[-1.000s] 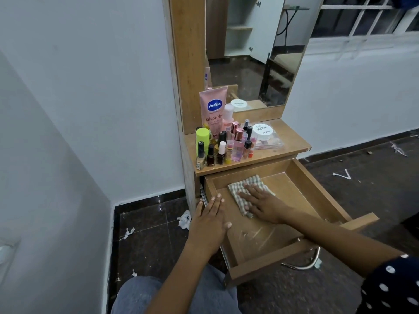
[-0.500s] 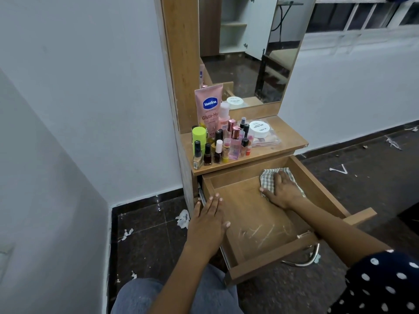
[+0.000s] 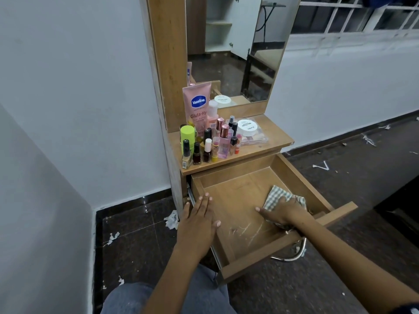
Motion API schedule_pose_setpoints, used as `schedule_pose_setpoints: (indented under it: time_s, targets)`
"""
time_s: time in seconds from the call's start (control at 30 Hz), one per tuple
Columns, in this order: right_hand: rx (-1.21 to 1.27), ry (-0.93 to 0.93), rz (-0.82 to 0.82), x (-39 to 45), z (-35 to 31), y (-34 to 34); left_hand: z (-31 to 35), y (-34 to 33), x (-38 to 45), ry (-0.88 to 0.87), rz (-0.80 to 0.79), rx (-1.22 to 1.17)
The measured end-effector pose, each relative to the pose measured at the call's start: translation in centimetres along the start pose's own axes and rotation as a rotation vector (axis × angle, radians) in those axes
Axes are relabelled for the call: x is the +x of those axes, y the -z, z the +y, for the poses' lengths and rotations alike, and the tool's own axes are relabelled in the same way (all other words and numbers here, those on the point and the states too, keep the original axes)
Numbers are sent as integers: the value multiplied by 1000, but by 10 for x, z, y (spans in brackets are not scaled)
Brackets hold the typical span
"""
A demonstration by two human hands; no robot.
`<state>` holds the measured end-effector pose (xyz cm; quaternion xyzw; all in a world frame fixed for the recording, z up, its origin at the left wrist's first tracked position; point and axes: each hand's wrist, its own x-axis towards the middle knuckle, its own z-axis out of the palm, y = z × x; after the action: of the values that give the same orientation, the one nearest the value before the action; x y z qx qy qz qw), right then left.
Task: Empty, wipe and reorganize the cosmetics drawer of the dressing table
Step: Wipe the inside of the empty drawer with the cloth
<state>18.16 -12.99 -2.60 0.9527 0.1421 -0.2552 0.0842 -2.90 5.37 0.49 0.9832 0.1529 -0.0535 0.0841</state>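
The right hand [image 3: 284,213] lies palm-down on a checked cloth [image 3: 275,197], fingers spread flat and pressing it to the drawer floor rather than curled round it; the thumb reaches out to the left across bare wood. The cloth sits toward the right side of the drawer [image 3: 229,177], close to the right wall, its far edge poking out beyond the fingertips. The left hand [image 3: 199,219] rests flat and open on the drawer's left rim, gripping nothing, apparently bracing the drawer while it is wiped.

The drawer is pulled well out and holds nothing but the cloth. Pale scuffs or smears [image 3: 249,230] mark the near part of its floor, so by my reading the wiping is underway and that patch remains.

On the dressing-table shelf [image 3: 276,134] above, the emptied cosmetics stand crowded at the left: a pink Vaseline tube [image 3: 196,105] against the mirror frame, a lime-green bottle [image 3: 187,135], a row of nail-polish bottles [image 3: 196,154] along the near edge, and a white jar [image 3: 247,127] atop a clear palette.

Risks: a hard stroke could jolt the table and topple the nail-polish bottles standing near the shelf's edge into the open drawer. Weight on the extended drawer might strain its runners. With only a flat press, the cloth could bunch and skip the corners.
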Motion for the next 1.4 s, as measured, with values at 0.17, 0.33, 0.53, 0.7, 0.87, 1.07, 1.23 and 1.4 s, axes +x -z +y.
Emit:
schedule_pose_setpoints:
  time_s: [0.17,0.33,0.53,0.7,0.87,1.07,1.23,1.4]
  targets:
    - [59,44,-42,15,-10,12,0,1,0,-1,7,-6]
    - [86,90,38,28,-36,29,2,4,0,9,-10,4]
    - [177,120,113,37,-48,32,5,5,2,20,-34,14]
    - [290,-15,114,25,-70,26,3,4,1,20,-24,27]
    - [175,299,16,-4,-92,13,2,2,2,14,-12,28]
    - [-255,839,-72,-22,-66,5,2,3,1,12,-15,54]
    - [-203,708,-58,4,-24,34,2,3,1,15,-29,41]
    - [-110,694,-15,0,-56,23,1,4,1,16,-32,43]
